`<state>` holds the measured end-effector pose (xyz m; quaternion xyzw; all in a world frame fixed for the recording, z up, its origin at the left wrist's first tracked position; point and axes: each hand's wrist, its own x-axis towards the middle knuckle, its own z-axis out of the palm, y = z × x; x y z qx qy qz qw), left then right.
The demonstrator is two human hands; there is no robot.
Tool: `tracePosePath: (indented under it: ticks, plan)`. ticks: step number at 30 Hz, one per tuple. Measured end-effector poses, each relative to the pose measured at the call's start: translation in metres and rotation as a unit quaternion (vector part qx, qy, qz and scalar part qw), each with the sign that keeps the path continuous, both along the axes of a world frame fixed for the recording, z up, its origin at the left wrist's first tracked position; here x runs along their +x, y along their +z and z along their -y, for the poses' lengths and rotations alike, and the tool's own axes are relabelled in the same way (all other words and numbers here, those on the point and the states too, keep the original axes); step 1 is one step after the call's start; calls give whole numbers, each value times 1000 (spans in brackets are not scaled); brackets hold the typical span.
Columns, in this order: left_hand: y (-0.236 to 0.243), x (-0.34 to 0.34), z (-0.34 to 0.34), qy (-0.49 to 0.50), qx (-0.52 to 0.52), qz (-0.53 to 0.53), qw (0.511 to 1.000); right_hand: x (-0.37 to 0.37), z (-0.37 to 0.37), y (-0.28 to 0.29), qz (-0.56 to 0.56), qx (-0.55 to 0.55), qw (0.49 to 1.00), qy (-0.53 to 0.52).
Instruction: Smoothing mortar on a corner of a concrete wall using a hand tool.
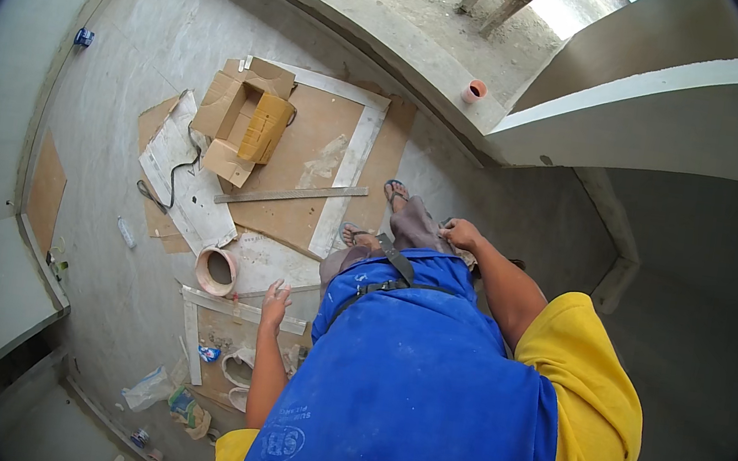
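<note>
My left hand (276, 303) is held out over the floor with its fingers apart and nothing in it. Closest to it is a round pinkish bucket (227, 290), seen from above, with dark grey contents. Beside my right thigh, my right hand (460, 233) has its fingers curled together against the grey trousers (420, 228). Whatever those fingers may hold is too small to make out. A blue apron (404, 392) with a black strap covers my front.
An open cardboard box (222, 111) and a long flat bar (292, 195) rest on brown boards. A black cord (175, 177) lies across a white sheet. Bags and containers litter the lower left. An orange cup (474, 91) stands on the concrete ledge.
</note>
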<state>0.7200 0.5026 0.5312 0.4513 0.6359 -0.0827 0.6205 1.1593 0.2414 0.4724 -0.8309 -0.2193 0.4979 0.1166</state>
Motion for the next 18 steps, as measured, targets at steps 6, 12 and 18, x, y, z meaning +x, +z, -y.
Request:
tracePosePath:
  ticks: [6, 12, 18]
  plan:
    - [101, 107, -30, -116, 200, 193, 954, -17, 25, -8, 2, -5, 1000, -29]
    - [322, 235, -1, -400, 449, 451, 660, -19, 15, -7, 5, 9, 1000, -28]
    - [428, 252, 35, -416, 517, 538, 521, -10, -2, 17, 7, 39, 999, -29]
